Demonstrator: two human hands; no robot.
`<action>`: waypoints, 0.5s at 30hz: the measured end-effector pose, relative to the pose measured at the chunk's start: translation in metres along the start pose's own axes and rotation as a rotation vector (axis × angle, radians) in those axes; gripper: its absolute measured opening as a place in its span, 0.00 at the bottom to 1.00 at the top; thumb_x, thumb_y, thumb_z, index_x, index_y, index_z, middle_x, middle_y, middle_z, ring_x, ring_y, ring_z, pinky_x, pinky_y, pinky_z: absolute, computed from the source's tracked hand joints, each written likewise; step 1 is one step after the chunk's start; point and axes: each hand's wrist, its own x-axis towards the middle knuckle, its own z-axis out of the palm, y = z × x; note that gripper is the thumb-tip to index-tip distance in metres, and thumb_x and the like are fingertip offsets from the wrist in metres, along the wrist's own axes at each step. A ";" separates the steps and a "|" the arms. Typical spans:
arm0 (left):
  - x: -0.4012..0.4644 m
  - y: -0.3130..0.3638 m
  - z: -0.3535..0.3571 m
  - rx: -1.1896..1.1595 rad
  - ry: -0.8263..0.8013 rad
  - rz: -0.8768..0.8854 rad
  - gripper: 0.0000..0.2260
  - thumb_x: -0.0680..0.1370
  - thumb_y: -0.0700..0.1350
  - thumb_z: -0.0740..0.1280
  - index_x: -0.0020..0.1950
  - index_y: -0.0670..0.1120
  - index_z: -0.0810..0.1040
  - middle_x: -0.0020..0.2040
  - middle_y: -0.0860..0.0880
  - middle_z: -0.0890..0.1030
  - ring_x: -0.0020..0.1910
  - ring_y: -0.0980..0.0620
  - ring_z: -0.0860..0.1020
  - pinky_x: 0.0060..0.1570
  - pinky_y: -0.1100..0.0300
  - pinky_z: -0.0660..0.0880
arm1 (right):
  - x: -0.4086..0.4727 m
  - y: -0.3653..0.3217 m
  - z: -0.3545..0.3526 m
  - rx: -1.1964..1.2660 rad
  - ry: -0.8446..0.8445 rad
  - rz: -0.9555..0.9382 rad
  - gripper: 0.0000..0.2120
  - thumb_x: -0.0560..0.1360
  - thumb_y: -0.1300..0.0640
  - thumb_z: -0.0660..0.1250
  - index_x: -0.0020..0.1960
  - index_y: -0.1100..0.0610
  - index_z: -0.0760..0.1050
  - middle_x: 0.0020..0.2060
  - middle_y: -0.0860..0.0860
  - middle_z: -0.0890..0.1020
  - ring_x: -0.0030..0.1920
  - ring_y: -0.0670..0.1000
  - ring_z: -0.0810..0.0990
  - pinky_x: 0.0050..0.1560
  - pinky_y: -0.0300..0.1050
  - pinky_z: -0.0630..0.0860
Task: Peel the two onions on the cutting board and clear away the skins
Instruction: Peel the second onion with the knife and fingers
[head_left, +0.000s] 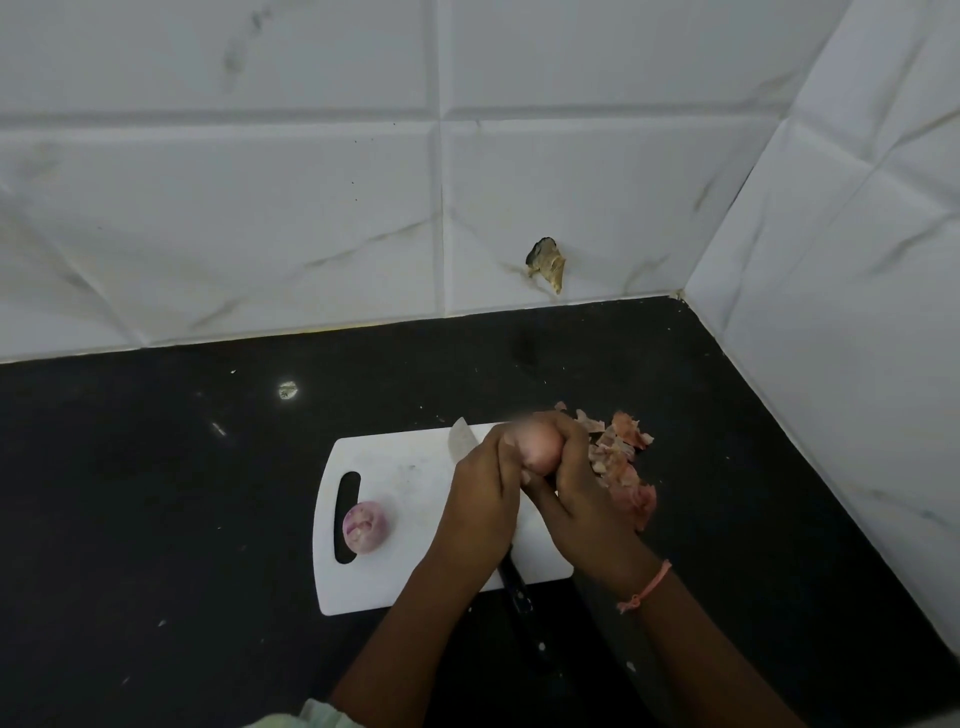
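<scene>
A white cutting board (395, 566) lies on the black counter. One peeled purple onion (365, 526) sits near the board's handle slot at its left end. Both hands hold the second onion (543, 448) above the board's far right corner. My left hand (483, 493) grips it from the left and my right hand (582, 488) curls round it from the right. A knife lies on the board under my hands, with its blade tip (461, 439) and black handle (517, 584) showing. A pile of pinkish onion skins (621, 462) lies to the right of the board.
The black countertop (156, 493) runs back to a white tiled wall (311, 208) and a side wall (857, 312) on the right, forming a corner. A damaged spot (546, 262) marks the back wall. Small specks dot the counter.
</scene>
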 end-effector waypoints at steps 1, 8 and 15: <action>0.000 0.001 0.000 0.005 -0.003 0.004 0.13 0.85 0.46 0.51 0.58 0.52 0.75 0.51 0.54 0.80 0.50 0.64 0.78 0.51 0.75 0.73 | 0.000 -0.001 0.000 0.015 -0.009 0.013 0.24 0.79 0.62 0.64 0.70 0.53 0.58 0.64 0.47 0.68 0.64 0.46 0.73 0.63 0.43 0.74; -0.001 0.001 -0.003 -0.035 0.019 0.005 0.03 0.84 0.46 0.57 0.54 0.51 0.70 0.47 0.54 0.79 0.46 0.62 0.80 0.44 0.70 0.76 | -0.001 -0.011 -0.004 0.074 0.034 0.044 0.22 0.79 0.64 0.62 0.66 0.50 0.57 0.61 0.39 0.65 0.60 0.31 0.69 0.57 0.27 0.69; -0.003 0.007 -0.009 -0.011 -0.015 0.028 0.10 0.83 0.52 0.57 0.43 0.52 0.68 0.33 0.53 0.74 0.32 0.59 0.73 0.34 0.62 0.71 | 0.000 -0.016 -0.009 0.128 -0.010 0.072 0.22 0.80 0.61 0.62 0.69 0.52 0.58 0.61 0.40 0.66 0.60 0.35 0.71 0.58 0.29 0.71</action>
